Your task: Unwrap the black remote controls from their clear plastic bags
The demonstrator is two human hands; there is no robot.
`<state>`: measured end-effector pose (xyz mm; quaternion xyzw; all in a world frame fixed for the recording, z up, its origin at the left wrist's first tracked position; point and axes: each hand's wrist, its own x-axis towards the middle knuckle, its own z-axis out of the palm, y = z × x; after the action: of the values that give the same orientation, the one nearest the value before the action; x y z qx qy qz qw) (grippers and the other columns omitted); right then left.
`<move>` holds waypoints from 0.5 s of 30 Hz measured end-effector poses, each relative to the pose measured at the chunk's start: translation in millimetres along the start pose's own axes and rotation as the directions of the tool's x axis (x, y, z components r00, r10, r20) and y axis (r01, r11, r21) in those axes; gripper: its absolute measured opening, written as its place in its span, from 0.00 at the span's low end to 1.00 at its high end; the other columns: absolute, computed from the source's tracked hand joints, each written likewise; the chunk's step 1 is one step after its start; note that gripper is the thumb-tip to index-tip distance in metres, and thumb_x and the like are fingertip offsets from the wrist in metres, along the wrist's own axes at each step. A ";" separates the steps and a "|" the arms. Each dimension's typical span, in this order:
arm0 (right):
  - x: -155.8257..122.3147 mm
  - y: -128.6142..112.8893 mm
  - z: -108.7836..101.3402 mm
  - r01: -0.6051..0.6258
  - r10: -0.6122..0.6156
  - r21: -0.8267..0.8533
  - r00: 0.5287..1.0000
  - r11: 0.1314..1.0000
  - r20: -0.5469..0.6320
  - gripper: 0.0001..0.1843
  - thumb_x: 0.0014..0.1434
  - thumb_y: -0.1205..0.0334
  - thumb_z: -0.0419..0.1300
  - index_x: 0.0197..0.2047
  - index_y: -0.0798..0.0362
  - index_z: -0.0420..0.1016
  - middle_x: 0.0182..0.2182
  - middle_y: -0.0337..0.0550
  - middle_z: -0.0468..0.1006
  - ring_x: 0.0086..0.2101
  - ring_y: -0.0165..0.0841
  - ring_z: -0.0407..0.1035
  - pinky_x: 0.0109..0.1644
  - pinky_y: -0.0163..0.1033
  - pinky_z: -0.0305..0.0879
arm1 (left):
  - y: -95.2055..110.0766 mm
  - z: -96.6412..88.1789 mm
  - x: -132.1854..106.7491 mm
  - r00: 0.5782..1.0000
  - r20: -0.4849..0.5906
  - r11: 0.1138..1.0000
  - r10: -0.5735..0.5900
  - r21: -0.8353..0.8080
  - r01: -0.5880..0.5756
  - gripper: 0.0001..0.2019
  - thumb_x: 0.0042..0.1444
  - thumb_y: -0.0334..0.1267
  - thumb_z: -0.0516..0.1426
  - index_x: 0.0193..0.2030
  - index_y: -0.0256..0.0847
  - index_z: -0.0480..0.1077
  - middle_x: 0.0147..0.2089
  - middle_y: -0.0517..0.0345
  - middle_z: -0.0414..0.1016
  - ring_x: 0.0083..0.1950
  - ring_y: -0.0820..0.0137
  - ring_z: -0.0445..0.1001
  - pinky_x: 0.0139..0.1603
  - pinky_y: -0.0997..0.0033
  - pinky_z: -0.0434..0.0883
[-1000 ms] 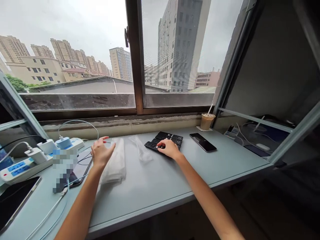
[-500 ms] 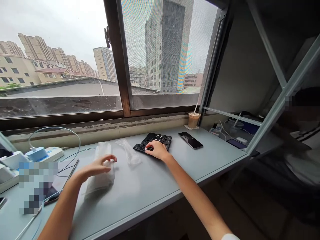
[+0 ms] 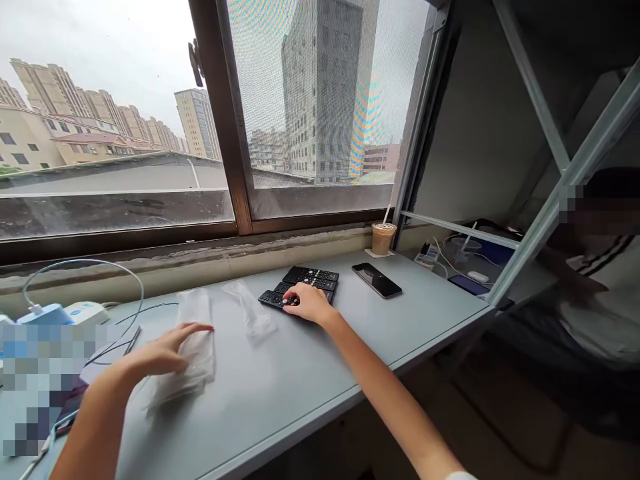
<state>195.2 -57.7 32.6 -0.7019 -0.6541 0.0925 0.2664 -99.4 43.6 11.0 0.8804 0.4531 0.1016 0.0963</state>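
Observation:
My right hand [image 3: 306,303] rests on the nearest of a few black remote controls [image 3: 300,287] lying side by side on the grey desk [image 3: 300,373]; its fingers curl over the buttons. My left hand [image 3: 163,350] hovers over a stack of clear plastic bags [image 3: 193,343], fingers stretched out and slightly apart, holding nothing. A single loose clear bag [image 3: 250,310] lies between the stack and the remotes.
A black phone [image 3: 376,279] lies right of the remotes, and an iced coffee cup with a straw [image 3: 383,237] stands by the window. A power strip with a blue charger and cables [image 3: 60,313] sits at the left. Another person [image 3: 595,280] sits at the right behind a metal frame.
The view has swung right. My left hand has drawn back toward me over the bag stack, from its far end to its near half. My right hand stays on the remote.

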 end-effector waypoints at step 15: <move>3.1 6.8 9.5 0.186 -0.186 0.066 0.982 0.980 -0.009 0.13 0.47 0.63 0.62 0.39 0.45 0.74 0.42 0.35 0.73 0.41 0.31 0.68 0.43 0.36 0.59 | 33.0 -30.3 -2.8 0.879 0.457 0.990 -0.136 0.088 0.108 0.56 0.25 0.52 0.64 0.65 0.41 0.47 0.68 0.45 0.37 0.67 0.51 0.38 0.62 0.53 0.52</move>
<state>197.0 -52.3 22.0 -0.6285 -0.7130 0.0880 0.2982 -83.4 24.8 48.5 0.8514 0.4746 -0.1304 0.1811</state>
